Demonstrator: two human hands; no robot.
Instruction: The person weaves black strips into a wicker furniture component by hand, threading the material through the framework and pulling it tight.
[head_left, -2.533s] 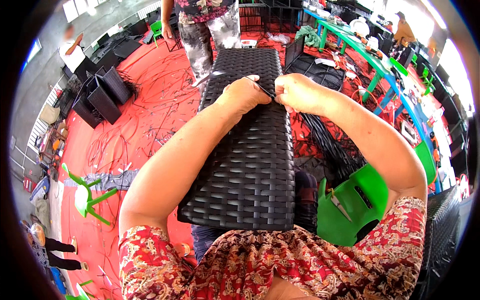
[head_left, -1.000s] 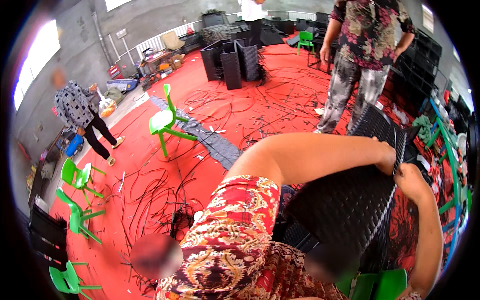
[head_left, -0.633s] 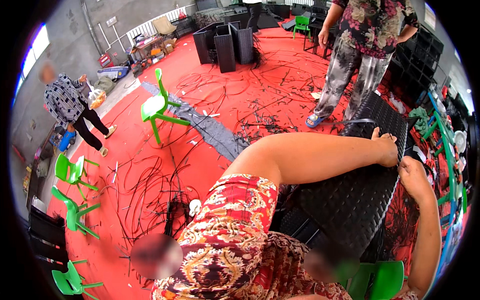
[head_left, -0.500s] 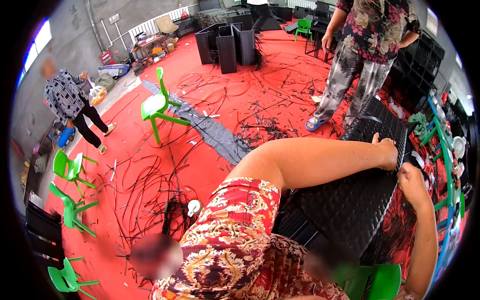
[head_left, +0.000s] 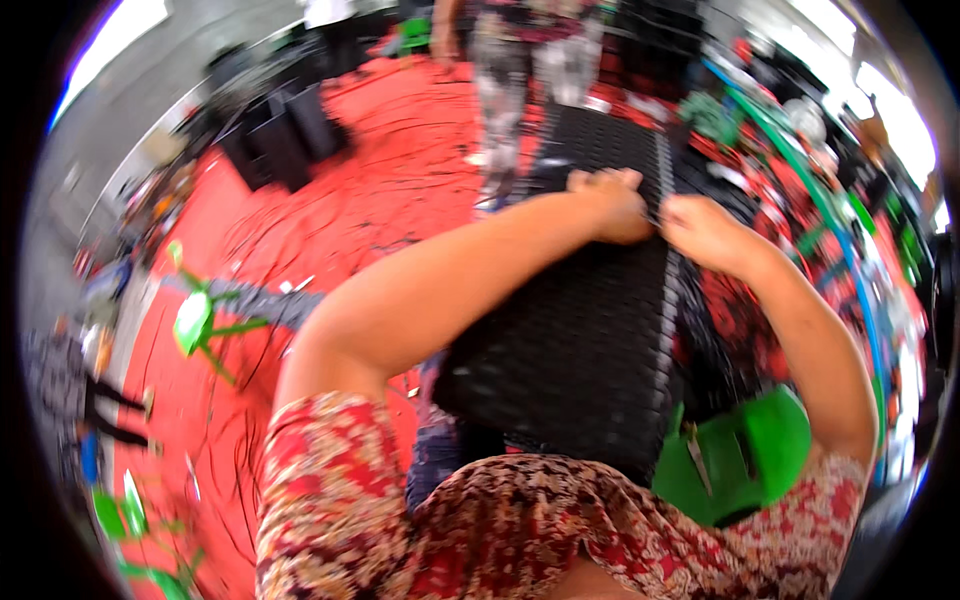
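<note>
Red floor strewn with black strands surrounds me. Head view: my left hand (head_left: pixel 608 203) and right hand (head_left: pixel 706 232) pinch closed at the far end of the black woven panel (head_left: pixel 580 350), its long axis running away from me; both equally near.

A red floor (head_left: pixel 400 150) fills the upper left of the frame, strewn with loose dark strands. A small green plastic chair (head_left: pixel 195 320) lies tipped at the left, and another green chair (head_left: pixel 745 455) sits at the lower right. Black woven boxes (head_left: pixel 285 135) stand at the upper left. Someone in patterned trousers (head_left: pixel 525 70) stands at the top centre.
</note>
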